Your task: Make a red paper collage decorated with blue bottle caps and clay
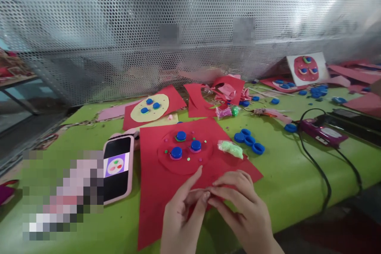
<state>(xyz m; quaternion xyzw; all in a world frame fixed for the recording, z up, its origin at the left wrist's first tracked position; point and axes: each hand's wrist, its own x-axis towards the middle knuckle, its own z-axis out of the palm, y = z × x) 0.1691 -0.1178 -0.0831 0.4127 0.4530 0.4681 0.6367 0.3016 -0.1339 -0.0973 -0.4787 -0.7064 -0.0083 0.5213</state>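
My left hand (186, 212) and my right hand (245, 208) meet fingertip to fingertip above the lower part of a red paper sheet (154, 202). Both are closed in a pinch; whatever lies between the fingers is too small or hidden to make out. Just beyond them, a faint round outline on the sheet surrounds three blue bottle caps (176, 152) on green and pink clay. Small green and pink clay dots sit around the caps. At the sheet's right edge lies a lump of light green clay (233, 149) partly in clear wrap.
A phone (118, 170) showing a round design lies left of the sheet. Loose blue caps (258, 149) sit to the right, with a purple device (323, 131) and black cables beyond. Behind are a cream paper circle (139, 112), paper scraps and a perforated metal panel (125, 27).
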